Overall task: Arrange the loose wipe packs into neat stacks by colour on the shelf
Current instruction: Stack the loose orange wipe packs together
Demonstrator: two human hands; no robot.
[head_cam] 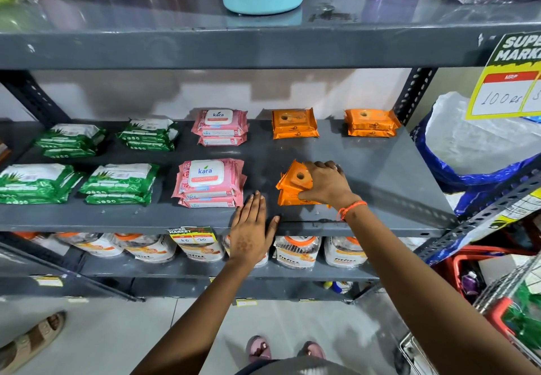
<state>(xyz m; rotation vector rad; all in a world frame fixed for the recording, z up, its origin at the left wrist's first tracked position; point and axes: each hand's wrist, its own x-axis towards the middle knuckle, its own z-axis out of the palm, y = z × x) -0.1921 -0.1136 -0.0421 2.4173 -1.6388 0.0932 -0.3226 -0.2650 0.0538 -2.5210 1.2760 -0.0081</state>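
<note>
The right hand (325, 184) presses down on a crooked pile of soft orange plastic wipe packs (294, 188) near the front of the grey metal shelf (380, 169), fingers curled over its top and side. The left hand (253, 228) lies flat and spread on the shelf edge, holding nothing. It would be good to turn the packs until their edges line up like the two orange stacks behind. The hand hides part of the pile, so I cannot count the packs.
</note>
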